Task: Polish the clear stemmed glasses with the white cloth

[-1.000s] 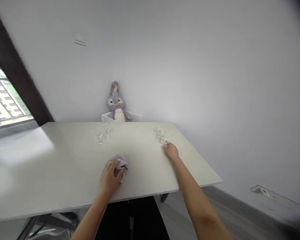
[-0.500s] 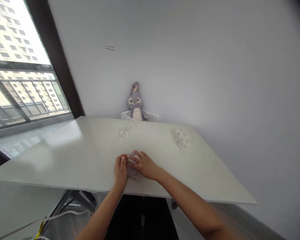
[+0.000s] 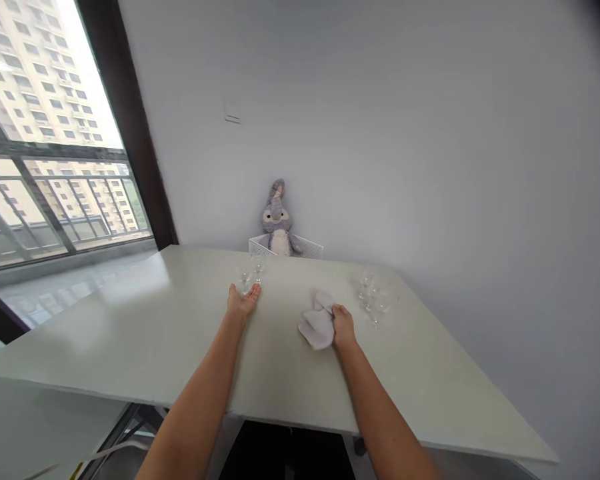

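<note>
My left hand [image 3: 244, 300] reaches forward over the table with its fingers apart, right at the near one of two clear stemmed glasses [image 3: 245, 275]. Whether the fingertips touch it, I cannot tell. The other stemmed glass [image 3: 259, 265] stands just behind, to the right. In my right hand [image 3: 343, 325] a pale grey cloth [image 3: 319, 327] is pinched by its right edge. It hangs loosely, folded and crumpled, just above or on the tabletop; the exact gap is unclear.
Several more clear stemmed glasses [image 3: 373, 297] cluster on the right of the white table [image 3: 190, 320]. Behind the far edge, a grey plush rabbit [image 3: 280, 230] sits in a white basket [image 3: 310, 249] against the wall. A window [image 3: 55, 133] is on the left.
Both hands were together on the folded cloth near the front edge. My right hand has lifted it to the right, loosening it; my left has let go and moved forward to the glasses.
</note>
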`<state>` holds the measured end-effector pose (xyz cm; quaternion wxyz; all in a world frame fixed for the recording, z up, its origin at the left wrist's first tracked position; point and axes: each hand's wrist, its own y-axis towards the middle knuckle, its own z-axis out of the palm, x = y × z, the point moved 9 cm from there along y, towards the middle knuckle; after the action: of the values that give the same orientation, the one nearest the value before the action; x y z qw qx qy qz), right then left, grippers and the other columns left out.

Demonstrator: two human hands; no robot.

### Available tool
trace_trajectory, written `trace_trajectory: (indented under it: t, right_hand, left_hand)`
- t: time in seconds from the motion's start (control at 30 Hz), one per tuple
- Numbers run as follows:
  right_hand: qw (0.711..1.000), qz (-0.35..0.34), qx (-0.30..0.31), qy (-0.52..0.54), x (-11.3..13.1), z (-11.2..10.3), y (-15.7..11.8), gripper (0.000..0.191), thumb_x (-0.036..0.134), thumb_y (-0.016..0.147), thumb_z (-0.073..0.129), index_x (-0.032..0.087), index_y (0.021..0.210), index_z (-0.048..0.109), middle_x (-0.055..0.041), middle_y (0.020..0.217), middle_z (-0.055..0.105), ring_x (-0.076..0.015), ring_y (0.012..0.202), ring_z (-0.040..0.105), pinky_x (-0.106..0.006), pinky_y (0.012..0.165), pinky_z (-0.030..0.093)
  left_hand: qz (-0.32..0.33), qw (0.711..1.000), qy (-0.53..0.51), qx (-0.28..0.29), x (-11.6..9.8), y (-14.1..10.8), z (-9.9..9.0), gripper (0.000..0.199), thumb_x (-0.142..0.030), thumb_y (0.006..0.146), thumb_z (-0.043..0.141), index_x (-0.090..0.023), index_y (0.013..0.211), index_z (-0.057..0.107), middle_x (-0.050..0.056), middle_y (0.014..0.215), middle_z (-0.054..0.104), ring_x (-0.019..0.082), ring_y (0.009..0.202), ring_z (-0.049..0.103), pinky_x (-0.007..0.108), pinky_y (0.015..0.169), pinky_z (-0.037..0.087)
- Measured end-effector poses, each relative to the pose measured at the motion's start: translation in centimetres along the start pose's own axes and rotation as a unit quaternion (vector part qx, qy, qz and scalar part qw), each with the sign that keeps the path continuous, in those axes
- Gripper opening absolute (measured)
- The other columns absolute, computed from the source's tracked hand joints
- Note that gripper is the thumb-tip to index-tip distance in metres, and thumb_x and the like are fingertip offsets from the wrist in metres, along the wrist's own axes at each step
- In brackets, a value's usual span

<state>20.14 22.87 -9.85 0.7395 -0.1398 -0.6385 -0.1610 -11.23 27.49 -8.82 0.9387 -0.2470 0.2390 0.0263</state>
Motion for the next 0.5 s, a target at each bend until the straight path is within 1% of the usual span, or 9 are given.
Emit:
trace_trajectory:
  t: [0.07,0.17,0.23,0.27,0.33,0.37,0.4,0.43,0.5]
  right_hand:
    - [0.998,0.053,-0.008,0.022,-0.8,-0.7,0.0,0.023,0.04,0.068,0.053,0.017,0.062,0.053,0.0016,0.05,0.055,-0.0129,0.048,0.051,-0.023,0.049,0.041]
    - [0.991,0.126,-0.005,0.044,-1.8,-0.8,-0.8,0.037,0.052,0.072,0.05,0.017,0.064,0.055,-0.0009,0.046,0.054,-0.0156,0.044,0.053,-0.026,0.045,0.042]
    - [0.98,0.184,0.013,0.075,-2.5,-0.3,-1.7,0.044,0.06,0.071,0.049,0.017,0.067,0.055,-0.0019,0.048,0.055,-0.0167,0.045,0.054,-0.027,0.044,0.043]
    - [0.972,0.213,0.033,0.09,-2.7,0.2,-2.1,0.044,0.061,0.07,0.05,0.017,0.068,0.055,-0.0019,0.049,0.056,-0.0169,0.047,0.055,-0.027,0.045,0.043]
    - [0.959,0.249,0.071,0.114,-2.7,1.3,-2.8,0.037,0.053,0.067,0.059,0.017,0.067,0.053,-0.0008,0.05,0.056,-0.0165,0.048,0.055,-0.027,0.047,0.044]
    - [0.959,0.244,0.073,0.12,-2.3,1.5,-2.9,0.031,0.046,0.067,0.062,0.017,0.067,0.053,0.0,0.05,0.055,-0.016,0.049,0.055,-0.027,0.049,0.045]
    - [0.964,0.228,0.054,0.124,-1.8,1.3,-2.8,0.026,0.04,0.066,0.064,0.016,0.068,0.052,0.0009,0.051,0.055,-0.0154,0.05,0.055,-0.026,0.05,0.045]
    - [0.971,0.202,0.015,0.129,-1.2,0.7,-2.6,0.022,0.035,0.066,0.063,0.016,0.07,0.052,0.0018,0.053,0.055,-0.0148,0.052,0.054,-0.026,0.052,0.045]
    - [0.982,0.113,-0.082,0.129,0.7,-1.2,-2.4,0.017,0.031,0.069,0.059,0.016,0.074,0.052,0.0027,0.057,0.054,-0.014,0.056,0.053,-0.025,0.055,0.044]
  left_hand:
    - [-0.005,1.0,-0.021,0.01,0.1,1.1,0.7,0.05,-0.048,0.085,0.029,-0.026,0.129,0.019,0.019,0.118,0.045,0.024,0.098,0.058,0.034,0.064,0.053]
    - [0.005,0.998,-0.048,0.032,-0.1,2.2,1.4,0.043,-0.052,0.085,0.029,-0.027,0.119,0.034,0.017,0.119,0.048,0.024,0.099,0.058,0.035,0.064,0.053]
    - [0.014,0.997,-0.06,0.052,-0.4,2.5,1.7,0.041,-0.054,0.084,0.029,-0.023,0.108,0.042,0.016,0.116,0.051,0.024,0.096,0.059,0.035,0.064,0.054]
    - [0.018,0.996,-0.063,0.06,-0.5,2.5,1.8,0.04,-0.054,0.084,0.03,-0.021,0.102,0.044,0.017,0.114,0.052,0.023,0.095,0.06,0.035,0.064,0.054]
    - [0.024,0.995,-0.062,0.074,-0.6,2.2,2.0,0.036,-0.052,0.084,0.034,-0.018,0.092,0.046,0.017,0.111,0.053,0.022,0.094,0.06,0.033,0.064,0.054]
    - [0.026,0.995,-0.059,0.081,-0.5,1.9,2.2,0.033,-0.049,0.084,0.037,-0.018,0.088,0.047,0.016,0.11,0.054,0.021,0.093,0.061,0.031,0.064,0.054]
    - [0.027,0.994,-0.054,0.089,-0.2,1.4,2.4,0.03,-0.046,0.084,0.04,-0.017,0.085,0.047,0.015,0.108,0.055,0.021,0.093,0.061,0.03,0.065,0.054]
    - [0.027,0.994,-0.047,0.099,0.3,0.8,2.7,0.026,-0.043,0.084,0.043,-0.017,0.084,0.047,0.015,0.106,0.057,0.02,0.093,0.061,0.028,0.065,0.054]
    - [0.021,0.992,-0.03,0.124,1.8,-0.6,3.4,0.019,-0.036,0.082,0.049,-0.017,0.084,0.049,0.013,0.101,0.059,0.02,0.092,0.061,0.027,0.068,0.053]
